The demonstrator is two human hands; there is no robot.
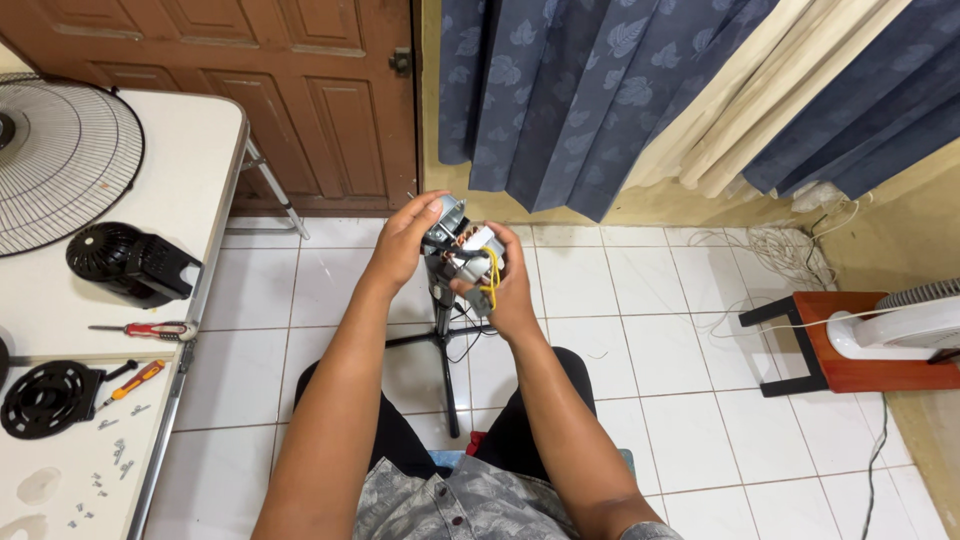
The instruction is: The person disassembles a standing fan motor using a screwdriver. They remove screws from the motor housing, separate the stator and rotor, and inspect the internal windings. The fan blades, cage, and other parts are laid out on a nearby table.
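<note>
Home room, used as my makeshift fan-repair spot. White tiled floor point(650, 330) under me. Left of floor: white folding table point(190, 170) carrying fan grille point(60, 160), black motor housing point(130, 262), red-handled screwdriver point(150, 329), orange screwdriver point(135, 380), loose screws point(100, 470). Beyond floor: brown panelled wooden door point(260, 90), blue leaf-print curtains point(580, 90) on yellow wall. Right of floor: low red-brown wooden stand point(850, 340) with white fan point(900, 325), cables point(790, 250) coiled near wall.

Bright, even indoor light, soft shadows on the floor tiles point(640, 330), sharp focus, slight wide-angle bending at edges.
</note>
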